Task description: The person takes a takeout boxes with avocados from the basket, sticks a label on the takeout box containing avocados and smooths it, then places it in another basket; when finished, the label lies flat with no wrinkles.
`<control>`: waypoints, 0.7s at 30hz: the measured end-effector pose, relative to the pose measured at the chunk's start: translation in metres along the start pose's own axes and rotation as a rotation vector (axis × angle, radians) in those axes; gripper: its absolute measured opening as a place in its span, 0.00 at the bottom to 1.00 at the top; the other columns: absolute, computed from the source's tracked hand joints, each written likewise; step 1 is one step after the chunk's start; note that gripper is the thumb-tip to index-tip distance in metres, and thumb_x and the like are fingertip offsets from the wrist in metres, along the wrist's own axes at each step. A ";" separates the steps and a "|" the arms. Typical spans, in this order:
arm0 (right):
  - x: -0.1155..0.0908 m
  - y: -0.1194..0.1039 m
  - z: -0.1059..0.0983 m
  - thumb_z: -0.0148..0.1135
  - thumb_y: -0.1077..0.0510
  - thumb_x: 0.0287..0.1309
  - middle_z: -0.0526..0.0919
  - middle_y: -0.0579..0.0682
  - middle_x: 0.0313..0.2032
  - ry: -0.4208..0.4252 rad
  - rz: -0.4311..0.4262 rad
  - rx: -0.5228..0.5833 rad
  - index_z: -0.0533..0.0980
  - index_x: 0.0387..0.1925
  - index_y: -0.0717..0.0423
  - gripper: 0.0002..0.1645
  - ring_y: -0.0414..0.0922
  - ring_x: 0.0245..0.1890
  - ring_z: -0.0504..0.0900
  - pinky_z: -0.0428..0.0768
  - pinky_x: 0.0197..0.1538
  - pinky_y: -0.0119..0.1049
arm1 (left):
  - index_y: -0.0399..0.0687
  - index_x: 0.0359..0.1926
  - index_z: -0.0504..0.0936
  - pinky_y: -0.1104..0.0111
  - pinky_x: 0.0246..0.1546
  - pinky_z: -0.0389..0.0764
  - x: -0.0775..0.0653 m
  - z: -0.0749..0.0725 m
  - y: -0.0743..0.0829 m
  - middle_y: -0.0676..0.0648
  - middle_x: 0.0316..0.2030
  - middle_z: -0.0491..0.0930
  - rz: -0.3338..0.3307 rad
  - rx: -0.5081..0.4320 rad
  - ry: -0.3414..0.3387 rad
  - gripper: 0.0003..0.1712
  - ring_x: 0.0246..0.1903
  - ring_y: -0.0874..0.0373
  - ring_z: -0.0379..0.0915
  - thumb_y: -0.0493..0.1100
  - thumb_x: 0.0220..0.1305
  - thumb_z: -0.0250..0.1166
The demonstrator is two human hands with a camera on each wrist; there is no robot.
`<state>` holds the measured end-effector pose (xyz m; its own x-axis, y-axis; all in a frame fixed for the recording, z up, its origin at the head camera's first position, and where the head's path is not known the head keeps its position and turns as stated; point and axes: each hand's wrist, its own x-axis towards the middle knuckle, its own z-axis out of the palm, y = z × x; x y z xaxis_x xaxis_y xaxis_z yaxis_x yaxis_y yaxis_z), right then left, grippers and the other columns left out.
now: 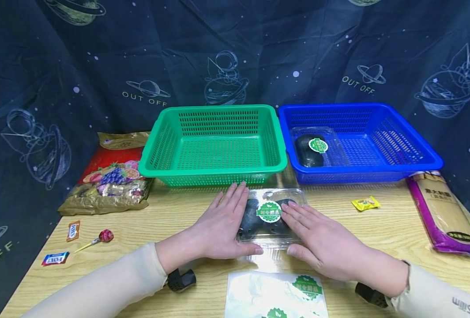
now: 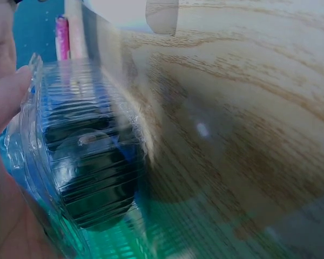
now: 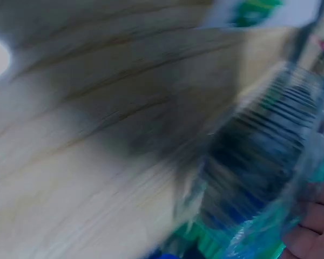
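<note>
A clear plastic clamshell box (image 1: 274, 240) with dark contents lies on the table in front of the baskets, a round green-and-white sticker (image 1: 269, 212) on its lid. My left hand (image 1: 223, 225) rests flat on the box's left side, fingers straight and pointing away from me. On the right side lies my right hand (image 1: 318, 238), its extended fingertips at the sticker's edge. The left wrist view shows the ribbed side of the box (image 2: 92, 162) beside the palm. In the blurred right wrist view, fingers (image 3: 313, 226) reach over the box's edge.
Behind stand a green basket (image 1: 212, 172) and a blue basket (image 1: 362, 174) holding a similar stickered box (image 1: 310, 152). A sticker sheet (image 1: 266, 291) lies in front. Left are a candy bag (image 1: 111, 176), a lollipop (image 1: 106, 235) and small candies; right, a yellow candy (image 1: 366, 203) and noodle pack (image 1: 445, 212).
</note>
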<state>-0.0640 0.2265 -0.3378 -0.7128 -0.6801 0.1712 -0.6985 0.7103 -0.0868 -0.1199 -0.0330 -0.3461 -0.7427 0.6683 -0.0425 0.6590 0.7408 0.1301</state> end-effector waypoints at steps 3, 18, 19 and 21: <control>0.006 0.001 -0.005 0.50 0.47 0.69 0.63 0.59 0.68 0.002 0.071 0.149 0.63 0.67 0.64 0.33 0.55 0.69 0.58 0.59 0.67 0.52 | 0.36 0.74 0.37 0.48 0.68 0.46 0.000 0.000 0.000 0.39 0.74 0.31 0.000 -0.004 0.000 0.71 0.73 0.44 0.30 0.83 0.48 0.50; 0.038 -0.014 0.010 0.40 0.34 0.68 0.57 0.62 0.70 -0.076 0.030 0.021 0.58 0.69 0.67 0.45 0.55 0.71 0.52 0.52 0.70 0.49 | 0.36 0.74 0.38 0.49 0.68 0.47 0.002 0.000 -0.001 0.38 0.74 0.35 0.012 0.012 -0.004 0.71 0.73 0.43 0.30 0.84 0.48 0.46; 0.039 -0.015 0.011 0.39 0.34 0.68 0.57 0.62 0.70 -0.078 0.026 0.022 0.58 0.69 0.67 0.45 0.54 0.72 0.52 0.52 0.70 0.49 | 0.36 0.74 0.38 0.49 0.69 0.47 0.002 0.001 -0.001 0.38 0.74 0.35 0.013 0.016 -0.004 0.70 0.73 0.43 0.30 0.84 0.48 0.46; 0.041 -0.016 0.011 0.38 0.33 0.68 0.57 0.62 0.70 -0.082 0.018 0.022 0.58 0.69 0.67 0.46 0.54 0.72 0.52 0.52 0.71 0.48 | 0.36 0.74 0.38 0.49 0.69 0.47 0.002 0.001 -0.002 0.37 0.74 0.36 0.016 0.024 0.001 0.70 0.73 0.43 0.31 0.85 0.48 0.44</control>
<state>-0.0823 0.1853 -0.3402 -0.7272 -0.6806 0.0888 -0.6863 0.7188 -0.1111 -0.1228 -0.0334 -0.3476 -0.7324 0.6797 -0.0397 0.6732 0.7316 0.1074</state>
